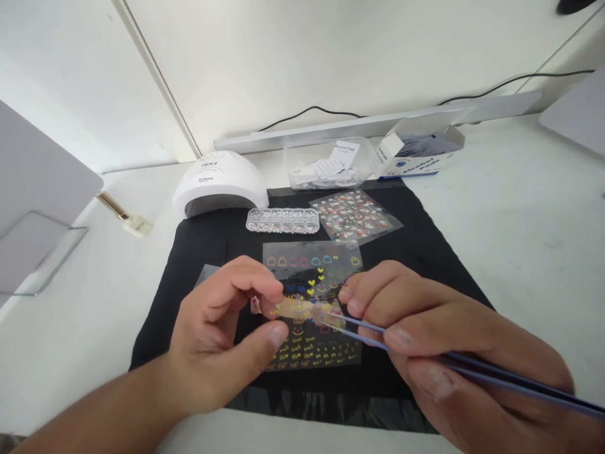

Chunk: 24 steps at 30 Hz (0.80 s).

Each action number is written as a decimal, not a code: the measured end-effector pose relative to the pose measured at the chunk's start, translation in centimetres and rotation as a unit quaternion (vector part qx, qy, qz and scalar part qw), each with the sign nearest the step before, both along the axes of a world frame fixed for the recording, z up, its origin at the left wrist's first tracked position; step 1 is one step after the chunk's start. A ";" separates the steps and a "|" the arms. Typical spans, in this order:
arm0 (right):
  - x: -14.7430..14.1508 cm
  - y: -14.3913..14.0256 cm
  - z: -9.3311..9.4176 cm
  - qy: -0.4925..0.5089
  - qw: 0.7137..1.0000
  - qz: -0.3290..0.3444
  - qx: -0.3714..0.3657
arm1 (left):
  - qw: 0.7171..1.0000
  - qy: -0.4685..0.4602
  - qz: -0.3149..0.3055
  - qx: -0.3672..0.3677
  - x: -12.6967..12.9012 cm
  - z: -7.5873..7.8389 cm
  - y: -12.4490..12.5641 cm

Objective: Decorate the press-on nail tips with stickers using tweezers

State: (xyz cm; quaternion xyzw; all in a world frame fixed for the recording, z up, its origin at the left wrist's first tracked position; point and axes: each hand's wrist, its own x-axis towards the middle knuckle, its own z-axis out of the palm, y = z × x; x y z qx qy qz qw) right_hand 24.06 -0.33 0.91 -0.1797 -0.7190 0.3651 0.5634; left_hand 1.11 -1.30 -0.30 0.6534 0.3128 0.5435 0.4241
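My right hand [425, 321] grips blue tweezers [454, 362] between thumb and fingers. Their tips point left over a clear sticker sheet [331, 356] printed with hearts, faces and small words. My left hand [222, 334] is curled at the sheet's left side, its thumb and index fingertips apart. Between the hands lies a pale yellowish, see-through strip shape [302, 309], with the tweezer tips at its right end. What it is, and how my left fingers hold it, I cannot make out. A small light piece with red marks [255, 305] shows beside my left fingers.
A black mat [189, 252] carries a clear compartment case [283, 221] and a patterned sticker sheet [354, 214]. Behind stand a white nail lamp [220, 180], a clear tray of packets [326, 183] and an alcohol pad box [420, 157]. A polish bottle [137, 225] lies left.
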 end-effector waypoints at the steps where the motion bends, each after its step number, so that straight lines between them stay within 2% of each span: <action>1: -0.1 0.0 0.0 0.001 1.000 -0.001 0.001 | 1.000 0.001 0.003 0.002 0.0 0.0 0.0; 10: 0.0 -0.1 0.1 -0.017 1.000 0.000 0.011 | 1.000 0.000 -0.025 -0.015 0.5 0.4 0.2; 24: 0.0 -0.4 -0.3 -0.057 0.998 -0.003 0.031 | 0.999 0.003 0.031 -0.038 1.0 0.5 -0.1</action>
